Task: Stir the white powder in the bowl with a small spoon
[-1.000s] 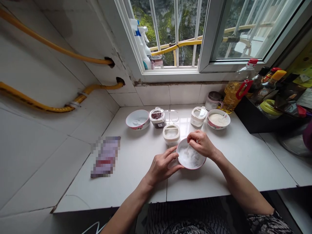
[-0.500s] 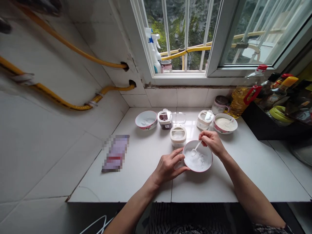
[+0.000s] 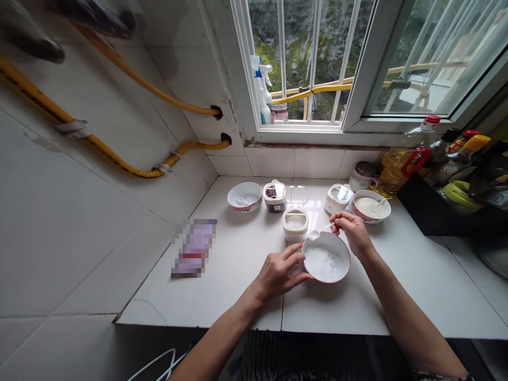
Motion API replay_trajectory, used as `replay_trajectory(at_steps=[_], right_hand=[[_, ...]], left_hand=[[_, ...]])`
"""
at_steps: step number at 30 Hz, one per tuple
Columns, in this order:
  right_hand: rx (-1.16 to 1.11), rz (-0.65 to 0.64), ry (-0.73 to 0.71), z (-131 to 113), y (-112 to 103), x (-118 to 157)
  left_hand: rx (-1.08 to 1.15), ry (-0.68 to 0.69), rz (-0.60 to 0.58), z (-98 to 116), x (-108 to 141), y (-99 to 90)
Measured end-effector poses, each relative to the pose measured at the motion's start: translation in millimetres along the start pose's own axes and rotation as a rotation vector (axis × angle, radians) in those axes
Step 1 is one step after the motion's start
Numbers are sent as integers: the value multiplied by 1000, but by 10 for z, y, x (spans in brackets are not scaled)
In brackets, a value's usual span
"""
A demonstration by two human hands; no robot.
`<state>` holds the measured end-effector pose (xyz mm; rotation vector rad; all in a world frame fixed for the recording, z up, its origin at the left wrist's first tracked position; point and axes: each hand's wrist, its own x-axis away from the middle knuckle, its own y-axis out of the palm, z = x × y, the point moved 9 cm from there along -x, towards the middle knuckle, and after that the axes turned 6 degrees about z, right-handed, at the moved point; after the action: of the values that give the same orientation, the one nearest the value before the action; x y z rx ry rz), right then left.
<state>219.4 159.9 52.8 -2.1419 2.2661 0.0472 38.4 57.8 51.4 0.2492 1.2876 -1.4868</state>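
Note:
My left hand [image 3: 280,272] grips the near-left side of a white bowl [image 3: 341,267], fingers at its rim and thumb low on its side. White grains lie in the bowl. Between the fingertips of my right hand [image 3: 352,230] is a small white spoon [image 3: 325,228], held over the bowl's far rim. Its scoop looks filled with something white. Just behind the bowl stands an open white-rimmed container [image 3: 296,225] with pale contents, its clear lid [image 3: 297,196] raised.
Along the back stand a floral bowl [image 3: 245,197], a container of dark contents [image 3: 274,196], a white container [image 3: 338,198], a bowl of pale powder [image 3: 371,206] and a lidded jar [image 3: 363,176]. An oil bottle [image 3: 400,159] is at right. A blurred purple packet [image 3: 194,247] lies left.
My right hand has lifted the spoon from the grains up to the bowl's far rim, beside the open container. My left hand keeps its hold on the bowl. The view has shifted slightly.

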Motion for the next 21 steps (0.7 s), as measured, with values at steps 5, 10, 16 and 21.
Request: replay_trajectory(at_steps=[5,10,16,21], right_hand=[[88,53,-313,-252,98,129],[494,-99,-759,-497,446,402],[426,61,-700,-615,142,389],[444,-40,-479,-474,56,255]], left_hand=[[10,-8,1,-7,7,-2],[3,-10,-6,-19,11,8],[-5,-18,-3,-6,-3,-11],[0,-20,-20,4,-6,-13]])
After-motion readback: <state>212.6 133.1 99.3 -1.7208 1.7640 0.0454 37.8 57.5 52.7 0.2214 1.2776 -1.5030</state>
